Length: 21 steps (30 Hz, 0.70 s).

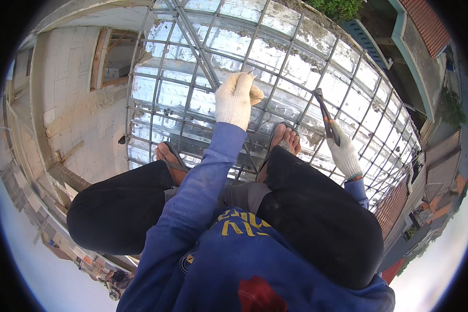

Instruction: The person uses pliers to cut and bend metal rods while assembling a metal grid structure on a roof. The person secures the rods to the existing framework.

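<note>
My left hand, in a whitish knit glove, is closed over the steel rebar grid in front of me. Something thin and pale pokes out by its fingertips, too small to name. To the right, my gloved right hand grips a pair of pincers by the handles, jaws pointing away over the bars. Beneath the grid lies shiny corrugated metal decking, smeared with grey mortar in places. My feet in sandals rest on the grid between the two hands.
Several loose long bars lie slanted across the grid at the upper left. A block wall with a wood-framed window opening drops away left. Beyond the deck's right edge are lower tiled roofs. A person appears at the lower left.
</note>
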Available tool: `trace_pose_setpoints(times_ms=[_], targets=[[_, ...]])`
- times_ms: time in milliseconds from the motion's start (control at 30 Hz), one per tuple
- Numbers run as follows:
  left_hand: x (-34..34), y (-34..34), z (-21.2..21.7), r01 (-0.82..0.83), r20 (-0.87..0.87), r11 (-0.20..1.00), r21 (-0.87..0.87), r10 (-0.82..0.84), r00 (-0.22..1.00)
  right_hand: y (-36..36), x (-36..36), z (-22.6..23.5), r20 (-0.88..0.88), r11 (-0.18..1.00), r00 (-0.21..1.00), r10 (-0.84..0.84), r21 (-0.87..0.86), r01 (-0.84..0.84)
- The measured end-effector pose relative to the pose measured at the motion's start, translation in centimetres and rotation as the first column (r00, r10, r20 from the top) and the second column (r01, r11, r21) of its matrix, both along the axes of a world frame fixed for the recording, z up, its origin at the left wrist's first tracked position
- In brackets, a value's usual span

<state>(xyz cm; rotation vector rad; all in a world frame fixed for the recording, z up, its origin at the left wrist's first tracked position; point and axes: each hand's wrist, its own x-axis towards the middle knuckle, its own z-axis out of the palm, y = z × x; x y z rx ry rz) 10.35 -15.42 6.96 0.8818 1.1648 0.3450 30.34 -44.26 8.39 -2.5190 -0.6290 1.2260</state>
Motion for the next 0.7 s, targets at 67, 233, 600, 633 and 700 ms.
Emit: trace_pose_setpoints(times_ms=[67, 233, 600, 633, 700], targets=[[-5.1, 1.7, -2.8, -0.439, 0.117, 0.821, -0.365, 0.508, 0.853, -2.2, 3.2, -0.6, 0.007, 0.999, 0.999, 0.032, -0.011, -0.032], [-11.1, 8.4, -3.2, -0.651, 0.085, 0.719, -0.244, 0.684, 0.724, -3.8, 4.5, -2.3, 0.055, 0.983, 0.986, -0.158, -0.085, 0.162], [2.5, 5.0, 8.2, -0.086, 0.150, 0.983, 0.161, 0.062, 0.987, 6.0, 2.0, 7.4, 0.469, 0.900, 0.859, -0.205, 0.435, -0.023], [4.0, 3.3, 9.1, -0.030, 0.187, 0.994, 0.108, 0.009, 0.982, 8.8, 1.6, 8.9, 0.386, 0.820, 0.909, -0.154, 0.563, -0.100], [6.4, 1.2, 10.0, 0.048, 0.291, 0.999, -0.005, -0.044, 0.956, 13.8, -1.3, 9.6, 0.276, 0.710, 0.960, 0.049, 0.666, -0.228]])
